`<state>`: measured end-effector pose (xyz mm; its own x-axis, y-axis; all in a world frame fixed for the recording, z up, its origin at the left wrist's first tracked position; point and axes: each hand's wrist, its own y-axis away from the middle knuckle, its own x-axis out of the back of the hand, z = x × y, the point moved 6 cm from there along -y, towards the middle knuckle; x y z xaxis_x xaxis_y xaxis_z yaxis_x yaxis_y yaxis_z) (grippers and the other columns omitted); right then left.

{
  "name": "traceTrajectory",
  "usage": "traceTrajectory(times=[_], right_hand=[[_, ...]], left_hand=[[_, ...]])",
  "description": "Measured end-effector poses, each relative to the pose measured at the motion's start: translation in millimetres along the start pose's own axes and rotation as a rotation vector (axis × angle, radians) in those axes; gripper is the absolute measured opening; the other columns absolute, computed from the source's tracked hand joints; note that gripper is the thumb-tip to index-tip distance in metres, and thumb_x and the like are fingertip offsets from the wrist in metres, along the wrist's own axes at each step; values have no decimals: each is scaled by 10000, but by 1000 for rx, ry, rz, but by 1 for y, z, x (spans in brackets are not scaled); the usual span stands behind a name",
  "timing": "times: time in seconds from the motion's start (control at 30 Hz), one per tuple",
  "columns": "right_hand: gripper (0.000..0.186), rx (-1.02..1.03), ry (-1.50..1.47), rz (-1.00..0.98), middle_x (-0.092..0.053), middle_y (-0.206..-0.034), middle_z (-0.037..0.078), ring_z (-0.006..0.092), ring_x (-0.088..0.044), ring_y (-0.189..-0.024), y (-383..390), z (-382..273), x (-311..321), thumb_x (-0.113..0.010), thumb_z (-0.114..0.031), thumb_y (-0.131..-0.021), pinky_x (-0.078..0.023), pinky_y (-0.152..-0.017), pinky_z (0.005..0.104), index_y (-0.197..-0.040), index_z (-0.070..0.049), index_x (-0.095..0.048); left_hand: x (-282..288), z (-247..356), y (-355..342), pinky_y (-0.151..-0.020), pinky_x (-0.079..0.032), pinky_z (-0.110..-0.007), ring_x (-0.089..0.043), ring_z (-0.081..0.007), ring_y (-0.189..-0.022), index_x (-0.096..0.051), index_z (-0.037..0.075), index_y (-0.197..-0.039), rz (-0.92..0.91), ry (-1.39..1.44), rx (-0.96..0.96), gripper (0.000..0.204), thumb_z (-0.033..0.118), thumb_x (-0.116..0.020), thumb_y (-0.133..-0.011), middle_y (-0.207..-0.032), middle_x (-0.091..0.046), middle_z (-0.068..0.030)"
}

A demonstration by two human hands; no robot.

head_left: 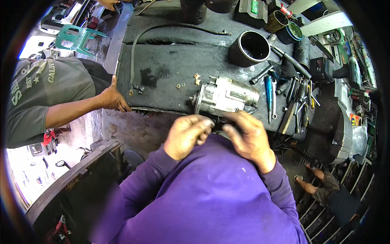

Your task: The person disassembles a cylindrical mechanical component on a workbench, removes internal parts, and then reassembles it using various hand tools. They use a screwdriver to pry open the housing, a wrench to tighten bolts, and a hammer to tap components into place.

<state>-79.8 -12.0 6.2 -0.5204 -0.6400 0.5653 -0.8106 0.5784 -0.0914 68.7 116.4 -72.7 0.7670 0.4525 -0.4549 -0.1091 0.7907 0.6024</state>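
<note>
A silver starter motor [225,96] lies on its side near the front edge of a black-covered workbench [170,61]. My left hand [187,135] and my right hand [248,138] are close together just in front of it, fingers curled around a small dark part that the fingers mostly hide. Both arms wear purple sleeves. Two small brass nuts [180,86] and a tan scrap [198,78] rest on the bench left of the motor.
Another person in a grey shirt leans a hand [113,99] on the bench's left edge. A black hose [162,30] curves across the bench. A black cylinder housing [248,49], a blue-handled screwdriver [269,94] and several wrenches [298,97] lie to the right.
</note>
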Motion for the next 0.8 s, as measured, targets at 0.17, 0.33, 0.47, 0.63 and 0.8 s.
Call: traceTrajectory(times=[0.17, 0.33, 0.47, 0.63, 0.8], right_hand=[[240, -29, -74, -50, -774, -995, 182, 378, -767, -918, 19, 25, -2, -808, -100, -941, -609, -797, 439, -1145, 18, -760], [172, -132, -134, -116, -784, -962, 193, 365, -780, -877, 53, 58, 23, -798, -89, -947, -608, -795, 429, -1091, -2, -764], [172, -527, -56, -90, -759, -909, 236, 363, -779, -833, 70, 104, 40, -739, -116, -952, -585, -755, 433, -1065, 15, -731], [232, -179, 3, 4, -774, -1013, 251, 445, -759, -953, 44, 115, 44, -693, -101, -962, -590, -862, 490, -1155, 15, -748], [237, -48, 13, -10, -780, -1101, 235, 436, -748, -1048, 30, 119, 37, -699, -86, -969, -590, -929, 478, -1169, 14, -776]], left_hand=[[-40, -20, -14, -613, -478, -240, -593, -85, -695, -758, 9, -1030, -36, -77, -15, 262, 260, -721, -1094, -849, -706, -14], [-61, -28, -20, -618, -496, -265, -589, -100, -672, -778, -1, -1055, 22, -548, -96, 248, 245, -797, -1024, -861, -722, -28], [-64, -10, -23, -639, -520, -307, -590, -139, -652, -773, 3, -1190, 305, -1067, -514, 340, 123, -862, -885, -960, -742, -84], [-65, -35, -52, -647, -567, -313, -666, -103, -651, -763, -38, -1186, 298, -776, -330, 372, 170, -885, -904, -946, -794, -111], [-80, -32, -54, -604, -516, -290, -627, -76, -652, -758, -14, -1103, 462, -748, -437, 239, 110, -848, -919, -738, -725, -46]])
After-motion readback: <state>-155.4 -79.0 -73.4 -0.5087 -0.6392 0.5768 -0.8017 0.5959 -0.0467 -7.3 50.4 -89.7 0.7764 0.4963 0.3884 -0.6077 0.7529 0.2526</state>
